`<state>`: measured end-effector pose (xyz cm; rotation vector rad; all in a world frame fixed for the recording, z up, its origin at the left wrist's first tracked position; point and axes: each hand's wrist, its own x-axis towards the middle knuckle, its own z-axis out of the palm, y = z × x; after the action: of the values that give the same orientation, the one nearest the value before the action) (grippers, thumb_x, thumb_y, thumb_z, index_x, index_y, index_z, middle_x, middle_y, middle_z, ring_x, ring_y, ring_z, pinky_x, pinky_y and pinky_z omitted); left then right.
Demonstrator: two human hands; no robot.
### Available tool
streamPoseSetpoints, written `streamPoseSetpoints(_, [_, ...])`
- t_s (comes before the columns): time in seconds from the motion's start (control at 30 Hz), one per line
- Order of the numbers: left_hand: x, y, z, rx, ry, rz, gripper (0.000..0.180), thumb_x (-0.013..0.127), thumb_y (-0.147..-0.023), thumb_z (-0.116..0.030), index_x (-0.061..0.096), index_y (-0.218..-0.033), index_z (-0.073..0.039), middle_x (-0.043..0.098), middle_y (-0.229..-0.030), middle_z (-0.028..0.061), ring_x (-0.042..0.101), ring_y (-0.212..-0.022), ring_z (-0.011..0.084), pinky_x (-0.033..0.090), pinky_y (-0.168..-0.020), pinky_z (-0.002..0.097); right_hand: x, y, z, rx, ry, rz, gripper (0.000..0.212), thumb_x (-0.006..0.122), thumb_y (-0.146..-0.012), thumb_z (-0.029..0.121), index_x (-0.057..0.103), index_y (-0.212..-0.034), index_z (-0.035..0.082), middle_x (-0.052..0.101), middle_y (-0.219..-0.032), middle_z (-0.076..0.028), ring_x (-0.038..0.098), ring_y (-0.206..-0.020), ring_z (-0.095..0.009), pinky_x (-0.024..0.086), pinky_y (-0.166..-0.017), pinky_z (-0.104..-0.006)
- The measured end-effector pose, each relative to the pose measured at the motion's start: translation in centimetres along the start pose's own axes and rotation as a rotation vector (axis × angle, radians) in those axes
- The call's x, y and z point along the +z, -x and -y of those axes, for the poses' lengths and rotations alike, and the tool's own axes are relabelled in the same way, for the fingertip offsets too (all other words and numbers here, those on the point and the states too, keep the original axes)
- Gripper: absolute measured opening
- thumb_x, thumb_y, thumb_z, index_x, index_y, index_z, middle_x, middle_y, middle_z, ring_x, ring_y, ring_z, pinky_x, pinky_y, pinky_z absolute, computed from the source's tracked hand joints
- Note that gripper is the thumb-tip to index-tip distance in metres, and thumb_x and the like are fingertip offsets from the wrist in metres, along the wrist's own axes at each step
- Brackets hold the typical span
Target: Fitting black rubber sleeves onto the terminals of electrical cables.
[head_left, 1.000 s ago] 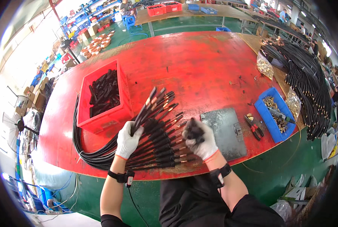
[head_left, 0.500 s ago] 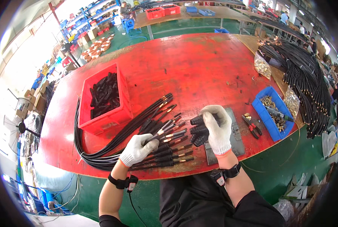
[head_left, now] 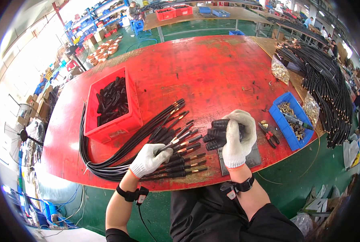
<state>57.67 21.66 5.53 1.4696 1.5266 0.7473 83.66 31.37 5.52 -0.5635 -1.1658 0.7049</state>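
My left hand point(head_left: 151, 159), in a white knitted glove, is closed around a black cable point(head_left: 172, 144) near its stripped end. The rest of the cable bundle point(head_left: 117, 165) curves away to the left, with copper-coloured tips fanned out to the right. Several of these cables carry black ribbed sleeves point(head_left: 176, 168). A cluster of loose black rubber sleeves point(head_left: 216, 135) is gripped in my right hand point(head_left: 240, 139), gloved too, just right of the cable ends. Its fingers and palm hide part of the cluster. A grey metal plate point(head_left: 252, 158) lies beneath that hand.
A red bin point(head_left: 136, 115) of black sleeves stands on the red table point(head_left: 180, 60) at left. To the right are red-handled pliers point(head_left: 271, 139) and a blue tray point(head_left: 282, 99) of brass fittings. Bags of fittings point(head_left: 280, 70) and a large cable pile point(head_left: 323, 76) lie beyond.
My right hand has shifted slightly right and turned, its fingers curling further over the sleeves. My left hand has moved a little to the right, still on the cable.
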Motion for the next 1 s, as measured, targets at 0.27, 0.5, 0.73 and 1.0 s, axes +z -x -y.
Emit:
streamPoseSetpoints(0.27, [0.1, 0.0, 0.9, 0.007, 0.004, -0.012, 0.042, 0.066, -0.104, -0.034, 0.07, -0.083, 0.002, 0.06, -0.067, 0.0021, 0.052, -0.069, 0.0077, 0.045, -0.064, 0.031, 0.8, 0.0, -0.4, -0.285, 0.201, 0.131, 0.026, 0.067, -0.082, -0.012, 0.069, -0.104, 0.002, 0.07, -0.1, -0.015, 0.068, -0.093, -0.029, 0.055, -0.083, -0.0379])
streamPoseSetpoints(0.5, [-0.4, 0.3, -0.2, -0.021, -0.024, 0.068, 0.04, 0.067, -0.105, -0.032, 0.069, -0.085, 0.003, 0.055, -0.068, -0.0008, 0.048, -0.069, 0.0074, 0.042, -0.063, 0.0314, 0.4, -0.7, -1.3, -0.327, 0.232, 0.18, 0.03, 0.072, -0.079, -0.011, 0.071, -0.104, 0.004, 0.071, -0.099, -0.015, 0.07, -0.09, -0.03, 0.058, -0.08, -0.0391])
streamPoseSetpoints(0.73, [-0.5, 0.7, -1.0, -0.059, 0.039, 0.1, 0.036, 0.065, -0.105, -0.027, 0.07, -0.083, 0.001, 0.057, -0.068, -0.0025, 0.048, -0.067, 0.0057, 0.039, -0.061, 0.029, 0.9, -0.9, -1.7, -0.468, 0.282, 0.271, 0.028, 0.073, -0.079, -0.009, 0.07, -0.104, 0.003, 0.071, -0.099, -0.015, 0.07, -0.088, -0.029, 0.058, -0.08, -0.0384])
streamPoseSetpoints(1.0, [-1.0, 0.2, 0.6, -0.013, 0.052, 0.143, 0.037, 0.063, -0.107, -0.029, 0.072, -0.091, 0.003, 0.069, -0.081, 0.003, 0.059, -0.078, 0.0098, 0.049, -0.074, 0.0308, 2.2, 0.4, -0.6, -0.293, 0.198, 0.263, 0.027, 0.073, -0.081, -0.011, 0.072, -0.104, 0.003, 0.071, -0.098, -0.015, 0.071, -0.093, -0.03, 0.058, -0.081, -0.0377])
